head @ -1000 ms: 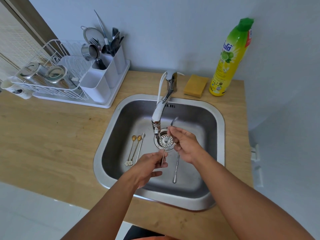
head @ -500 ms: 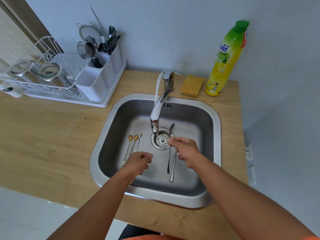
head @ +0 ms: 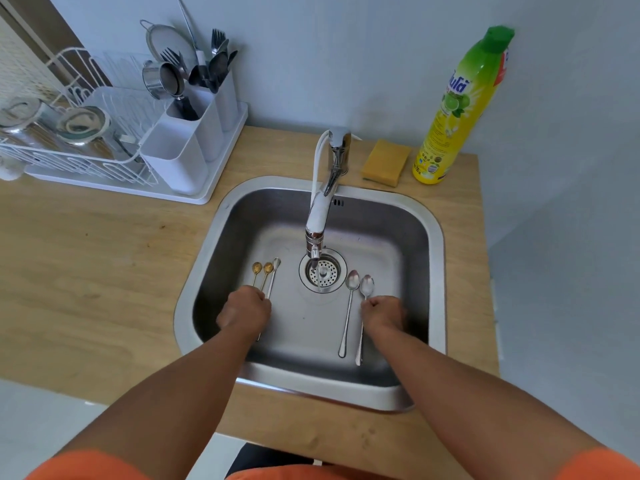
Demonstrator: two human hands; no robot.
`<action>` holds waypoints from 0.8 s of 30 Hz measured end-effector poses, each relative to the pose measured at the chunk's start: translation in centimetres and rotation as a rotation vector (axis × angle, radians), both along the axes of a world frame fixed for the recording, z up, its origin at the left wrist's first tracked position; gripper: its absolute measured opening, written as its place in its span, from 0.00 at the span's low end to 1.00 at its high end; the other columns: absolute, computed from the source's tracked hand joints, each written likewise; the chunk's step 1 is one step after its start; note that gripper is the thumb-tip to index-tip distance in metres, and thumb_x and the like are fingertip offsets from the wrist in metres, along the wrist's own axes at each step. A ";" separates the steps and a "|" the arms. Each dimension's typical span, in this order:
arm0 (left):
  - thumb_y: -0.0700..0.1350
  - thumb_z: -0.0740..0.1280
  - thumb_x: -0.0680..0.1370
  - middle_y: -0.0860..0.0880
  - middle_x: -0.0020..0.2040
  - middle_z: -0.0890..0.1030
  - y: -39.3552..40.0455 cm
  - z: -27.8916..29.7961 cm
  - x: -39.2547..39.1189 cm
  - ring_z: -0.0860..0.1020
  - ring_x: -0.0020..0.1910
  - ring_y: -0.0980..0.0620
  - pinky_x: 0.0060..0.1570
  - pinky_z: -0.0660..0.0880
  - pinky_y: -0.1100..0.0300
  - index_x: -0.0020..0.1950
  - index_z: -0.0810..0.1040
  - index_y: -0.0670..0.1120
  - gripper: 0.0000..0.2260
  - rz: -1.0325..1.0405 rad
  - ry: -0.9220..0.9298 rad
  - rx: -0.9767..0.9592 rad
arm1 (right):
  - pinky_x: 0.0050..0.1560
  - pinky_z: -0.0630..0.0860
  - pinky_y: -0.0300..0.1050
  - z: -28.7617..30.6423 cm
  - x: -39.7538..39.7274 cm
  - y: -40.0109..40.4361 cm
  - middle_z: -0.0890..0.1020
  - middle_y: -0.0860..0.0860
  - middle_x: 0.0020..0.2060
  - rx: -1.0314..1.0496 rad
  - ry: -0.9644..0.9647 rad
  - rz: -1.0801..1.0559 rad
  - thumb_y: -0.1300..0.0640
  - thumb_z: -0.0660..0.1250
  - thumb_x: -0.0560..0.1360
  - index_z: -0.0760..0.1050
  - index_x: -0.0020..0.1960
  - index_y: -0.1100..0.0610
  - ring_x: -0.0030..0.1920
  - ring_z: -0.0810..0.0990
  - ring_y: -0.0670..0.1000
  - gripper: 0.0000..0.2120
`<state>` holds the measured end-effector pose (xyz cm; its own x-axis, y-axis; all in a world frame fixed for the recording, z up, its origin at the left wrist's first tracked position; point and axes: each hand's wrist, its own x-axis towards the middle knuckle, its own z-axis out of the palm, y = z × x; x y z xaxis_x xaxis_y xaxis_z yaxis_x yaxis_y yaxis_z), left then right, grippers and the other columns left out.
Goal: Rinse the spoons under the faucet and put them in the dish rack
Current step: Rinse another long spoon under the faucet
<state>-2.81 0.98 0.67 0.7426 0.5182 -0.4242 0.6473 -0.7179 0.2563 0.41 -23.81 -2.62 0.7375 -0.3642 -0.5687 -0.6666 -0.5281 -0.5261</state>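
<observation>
Lying flat in the sink (head: 221, 216): three small spoons (head: 266, 276) left of the drain, two long silver spoons (head: 349, 306) right of it. Left hand (head: 244, 308) curled over the small spoons' handles, right hand (head: 382, 311) fisted on the outer long spoon; actual grip, cannot tell. Faucet (head: 320, 209) runs. Dish rack (head: 114, 147) back left on counter (head: 86, 271).

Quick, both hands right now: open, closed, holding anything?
Left hand: curled closed over the handles of the small spoons on the sink floor; grip cannot be told.
Right hand: curled closed on the rightmost silver spoon, not lifted.
</observation>
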 end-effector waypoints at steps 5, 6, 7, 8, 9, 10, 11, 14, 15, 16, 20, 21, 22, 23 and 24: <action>0.50 0.68 0.80 0.48 0.44 0.82 0.1 -0.8 -0.2 0.78 0.41 0.48 0.41 0.73 0.55 0.52 0.86 0.48 0.09 -0.011 0.071 0.002 | 0.43 0.74 0.40 0.0 0.7 0.3 0.87 0.56 0.44 -0.031 0.017 -0.009 0.55 0.70 0.79 0.88 0.49 0.55 0.41 0.82 0.56 0.08; 0.50 0.68 0.80 0.47 0.46 0.82 0.0 -0.9 -0.1 0.78 0.41 0.47 0.42 0.73 0.55 0.53 0.86 0.47 0.09 -0.013 0.082 -0.005 | 0.44 0.75 0.40 0.0 0.8 0.3 0.87 0.56 0.45 -0.032 0.021 -0.015 0.55 0.70 0.79 0.88 0.49 0.55 0.43 0.83 0.58 0.08; 0.49 0.68 0.80 0.46 0.47 0.82 -0.1 -0.9 0.0 0.77 0.42 0.47 0.42 0.72 0.54 0.54 0.86 0.47 0.09 -0.017 0.094 -0.005 | 0.44 0.75 0.40 0.0 1.0 0.2 0.87 0.56 0.46 -0.032 0.027 -0.020 0.54 0.70 0.78 0.88 0.49 0.55 0.45 0.84 0.58 0.08; 0.49 0.68 0.80 0.46 0.49 0.83 -0.2 -0.9 0.1 0.77 0.43 0.46 0.43 0.72 0.54 0.55 0.85 0.47 0.10 -0.027 0.108 0.004 | 0.44 0.74 0.40 0.0 1.1 0.2 0.87 0.56 0.47 -0.034 0.035 -0.023 0.54 0.70 0.78 0.88 0.49 0.55 0.45 0.84 0.58 0.08; 0.49 0.68 0.80 0.45 0.50 0.83 -0.2 -0.9 0.2 0.78 0.43 0.46 0.43 0.73 0.54 0.56 0.85 0.46 0.10 -0.043 0.123 0.021 | 0.43 0.74 0.40 0.1 1.2 0.1 0.87 0.56 0.47 -0.037 0.044 -0.024 0.54 0.70 0.78 0.88 0.49 0.54 0.44 0.84 0.58 0.08; 0.49 0.68 0.80 0.45 0.51 0.83 -0.3 -0.9 0.3 0.80 0.45 0.45 0.43 0.73 0.54 0.56 0.85 0.46 0.10 -0.064 0.135 0.040 | 0.43 0.74 0.40 0.1 1.2 0.1 0.87 0.56 0.47 -0.042 0.050 -0.025 0.54 0.70 0.78 0.88 0.49 0.54 0.43 0.83 0.58 0.08; 0.50 0.68 0.80 0.44 0.52 0.83 -0.3 -1.0 0.5 0.81 0.48 0.44 0.44 0.75 0.54 0.57 0.84 0.46 0.11 -0.081 0.143 0.057 | 0.43 0.73 0.40 0.1 1.2 0.1 0.87 0.56 0.47 -0.047 0.053 -0.023 0.53 0.70 0.77 0.88 0.49 0.54 0.43 0.83 0.57 0.08; 0.51 0.69 0.80 0.43 0.54 0.83 -0.5 -1.4 0.9 0.83 0.51 0.41 0.47 0.77 0.53 0.58 0.83 0.44 0.12 -0.082 0.158 0.076 | 0.43 0.73 0.40 0.2 1.3 0.2 0.87 0.54 0.47 -0.058 0.060 -0.023 0.51 0.71 0.77 0.87 0.49 0.53 0.46 0.85 0.58 0.08; 0.52 0.70 0.80 0.43 0.55 0.83 -0.6 -1.5 1.0 0.83 0.52 0.41 0.48 0.77 0.53 0.58 0.83 0.44 0.13 -0.072 0.159 0.074 | 0.43 0.75 0.40 0.2 1.4 0.1 0.88 0.54 0.47 -0.059 0.066 -0.027 0.50 0.72 0.76 0.87 0.49 0.53 0.47 0.85 0.58 0.08; 0.52 0.70 0.79 0.43 0.55 0.83 -0.6 -1.7 1.1 0.83 0.53 0.40 0.48 0.76 0.52 0.58 0.83 0.44 0.13 -0.057 0.158 0.065 | 0.44 0.75 0.41 0.2 1.5 0.1 0.88 0.53 0.48 -0.063 0.072 -0.032 0.49 0.72 0.75 0.87 0.48 0.52 0.48 0.86 0.58 0.08; 0.52 0.73 0.77 0.44 0.51 0.81 -0.3 -2.5 1.4 0.81 0.49 0.41 0.45 0.74 0.53 0.54 0.82 0.45 0.13 0.027 0.145 -0.010 | 0.45 0.76 0.41 0.1 1.8 0.0 0.87 0.52 0.47 -0.079 0.084 -0.030 0.49 0.73 0.75 0.86 0.47 0.52 0.48 0.85 0.58 0.08; 0.52 0.74 0.77 0.44 0.49 0.80 -0.1 -2.8 1.5 0.80 0.46 0.41 0.44 0.75 0.53 0.52 0.81 0.45 0.12 0.055 0.144 -0.037 | 0.44 0.75 0.41 0.1 1.8 0.0 0.87 0.52 0.47 -0.083 0.087 -0.022 0.49 0.73 0.74 0.86 0.46 0.52 0.47 0.85 0.58 0.08; 0.51 0.74 0.76 0.44 0.48 0.80 0.1 -3.0 1.7 0.78 0.44 0.42 0.44 0.76 0.53 0.49 0.79 0.44 0.11 0.082 0.145 -0.066 | 0.44 0.76 0.41 0.0 1.8 0.1 0.87 0.52 0.47 -0.087 0.090 -0.014 0.49 0.72 0.74 0.85 0.46 0.52 0.47 0.85 0.58 0.07; 0.50 0.75 0.76 0.44 0.47 0.80 0.3 -3.2 1.8 0.79 0.43 0.42 0.44 0.77 0.53 0.46 0.76 0.44 0.12 0.105 0.149 -0.094 | 0.45 0.77 0.42 0.0 1.8 0.1 0.87 0.52 0.47 -0.091 0.094 -0.003 0.50 0.72 0.74 0.85 0.46 0.52 0.47 0.85 0.58 0.07; 0.50 0.75 0.75 0.44 0.46 0.81 0.5 -3.4 2.0 0.80 0.42 0.42 0.43 0.79 0.53 0.43 0.75 0.43 0.13 0.121 0.157 -0.120 | 0.46 0.79 0.43 0.0 1.8 0.2 0.87 0.52 0.47 -0.096 0.100 0.010 0.51 0.71 0.75 0.85 0.46 0.53 0.48 0.85 0.58 0.07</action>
